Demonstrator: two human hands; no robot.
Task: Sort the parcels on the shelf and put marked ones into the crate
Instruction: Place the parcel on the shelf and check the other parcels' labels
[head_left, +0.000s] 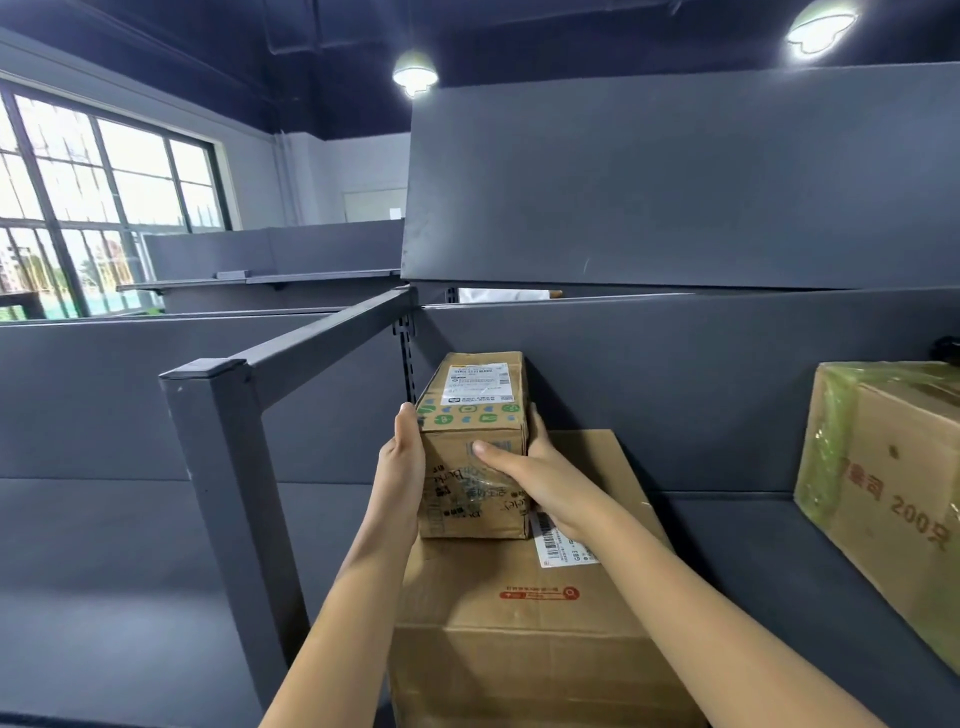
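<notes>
**Cardboard parcel held two-handed on the shelf stack**

Cardboard small parcel (475, 447) sits on top of a larger flat carton (524, 608), at the left end of the grey shelf (727, 525), hard against the back panel. Both hands are on it: left hand (400, 467) flat against its left side, right hand (540, 483) wrapped round the right front corner, thumb across the front face. Fingers (535, 421) of the right hand curl along the right side; fingers of the left are mostly hidden behind the box edge. Both are grasping the parcel. Can't tell whether it is lifted or resting on the carton.

White shipping label (478, 382) on top, text too small to read. Front face print is smeared under tape, illegible. Barcode sticker (558, 540) on the big carton is partly covered by the right wrist. Carton's lower edge runs out of frame.

Third box (883, 483), wrapped in greenish film, stands well apart to the right, cut off by the frame edge; print reads "200" plus partial characters.
</notes>
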